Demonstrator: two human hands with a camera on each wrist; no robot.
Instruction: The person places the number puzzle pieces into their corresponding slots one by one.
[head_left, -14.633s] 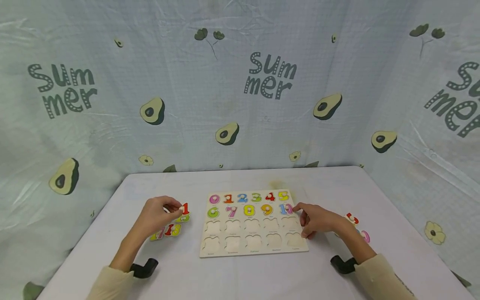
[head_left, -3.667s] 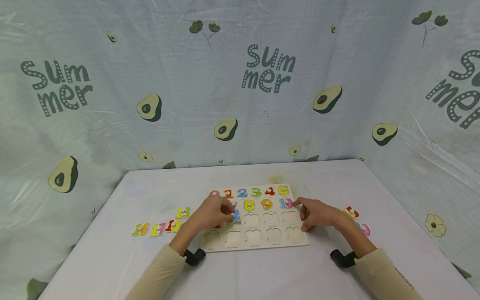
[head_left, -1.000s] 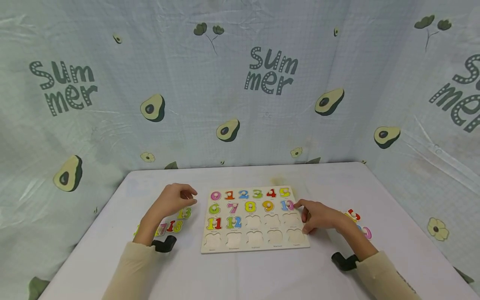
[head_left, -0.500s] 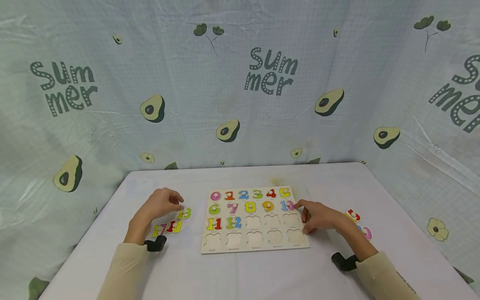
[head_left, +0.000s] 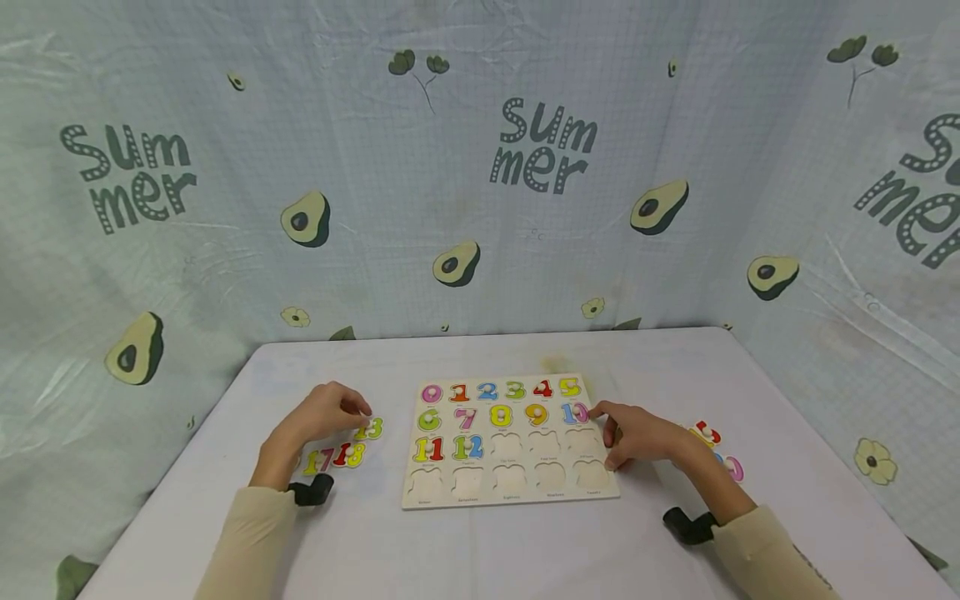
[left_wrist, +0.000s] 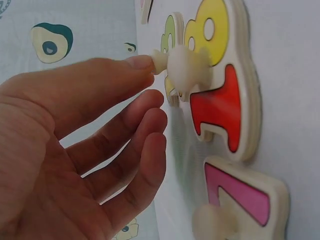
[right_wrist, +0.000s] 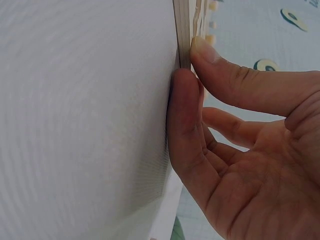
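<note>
My left hand (head_left: pixel 321 414) is at the left of the table, its thumb and finger pinching the small knob of the green and yellow number 13 piece (head_left: pixel 373 429). In the left wrist view, the thumb tip meets that knob (left_wrist: pixel 159 61), while the other fingers curl loosely below. My right hand (head_left: pixel 639 435) grips the right edge of the wooden number puzzle board (head_left: pixel 488 485). From the right wrist, the thumb lies on the face of the board (right_wrist: pixel 183 35) and a finger against its side. Pieces 0 to 12 sit in their recesses; the lower recesses are bare.
Beside the left wrist lie a red and yellow 18 piece (head_left: pixel 348 455) and a 17 piece (head_left: pixel 318 461); another is mostly hidden by the wrist. More pieces (head_left: pixel 707 432) lie right of the board, partly behind the right forearm. Patterned cloth (head_left: pixel 532 292) hangs behind the table.
Pieces 11 and 12 went from the left hand into the third row. The left hand then moved back left and lowered onto the 13 piece. The right hand stays at the board's edge.
</note>
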